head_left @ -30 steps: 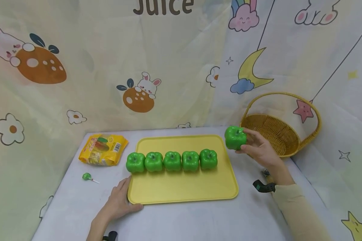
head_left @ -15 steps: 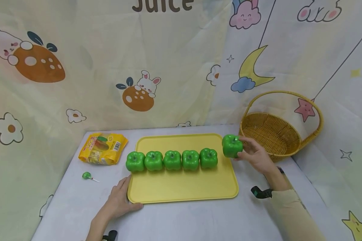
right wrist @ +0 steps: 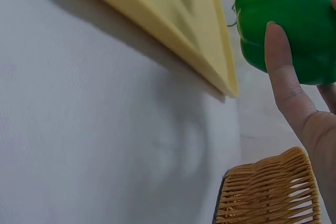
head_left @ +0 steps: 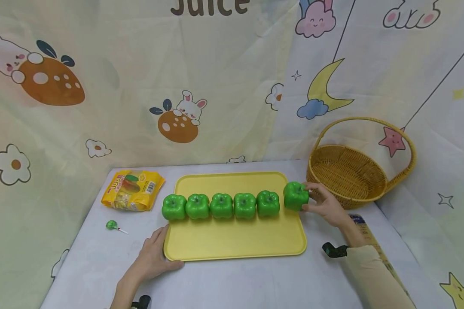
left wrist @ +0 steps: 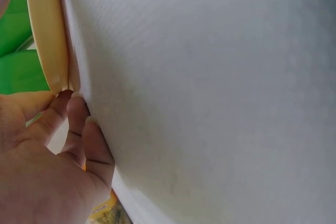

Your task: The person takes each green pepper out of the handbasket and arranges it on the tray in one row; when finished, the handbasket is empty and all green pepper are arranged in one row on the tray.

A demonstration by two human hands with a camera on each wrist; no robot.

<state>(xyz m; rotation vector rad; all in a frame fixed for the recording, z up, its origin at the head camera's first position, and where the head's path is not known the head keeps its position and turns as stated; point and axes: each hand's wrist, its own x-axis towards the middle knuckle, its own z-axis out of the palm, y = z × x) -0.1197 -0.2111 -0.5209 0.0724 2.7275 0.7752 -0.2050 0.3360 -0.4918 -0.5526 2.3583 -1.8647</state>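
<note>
My right hand (head_left: pixel 326 206) grips a green bell pepper (head_left: pixel 295 196) by its right side, close over the tray's right rim. In the right wrist view, one finger lies along the glossy pepper (right wrist: pixel 294 30). Several matching bell peppers (head_left: pixel 221 206) stand in a row across the yellow tray (head_left: pixel 236 240), the leftmost overlapping its left rim. My left hand (head_left: pixel 151 255) holds the tray's front left corner, fingers at the left edge and thumb along the front. In the left wrist view its fingertips meet the tray's rim (left wrist: pixel 50 30).
A wicker basket (head_left: pixel 346 171) with a tall handle stands at the back right. On the left lie a yellow candy bag (head_left: pixel 133 190) and a green lollipop (head_left: pixel 112 225). A flat tan strip (head_left: pixel 379 244) with a dark end lies partly under the right forearm. Printed cloth (head_left: pixel 232 51) hangs behind.
The right hand has brought the bell pepper down and slightly left, from beside the basket to the tray's right rim. The left hand and the row of bell peppers have stayed put.
</note>
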